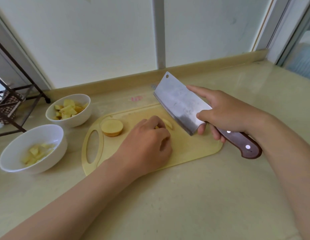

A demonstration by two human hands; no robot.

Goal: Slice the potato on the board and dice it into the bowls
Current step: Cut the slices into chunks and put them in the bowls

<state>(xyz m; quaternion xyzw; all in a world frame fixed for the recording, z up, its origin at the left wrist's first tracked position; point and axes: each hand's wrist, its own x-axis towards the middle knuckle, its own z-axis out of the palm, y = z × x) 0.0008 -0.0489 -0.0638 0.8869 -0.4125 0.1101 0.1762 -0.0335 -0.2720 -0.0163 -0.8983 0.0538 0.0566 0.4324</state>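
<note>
The right hand [225,113] grips the brown handle of a cleaver [178,103], its forefinger stretched along the flat of the blade and its thumb pressed to the blade's near side. The blade is tilted above the far right part of the cutting board [194,149], clear of it. The left hand [147,144] rests on the middle of the board, its fingers curled down onto a few potato slices [168,124], pinning them there. A round potato chunk [112,127] sits cut face up near the board's handle slot. To the left, on the desk [202,196], stand the far bowl [76,121] and the near bowl [58,153], both white, each holding diced potato [67,109]. A wire rack [10,104] stands at the left edge.
</note>
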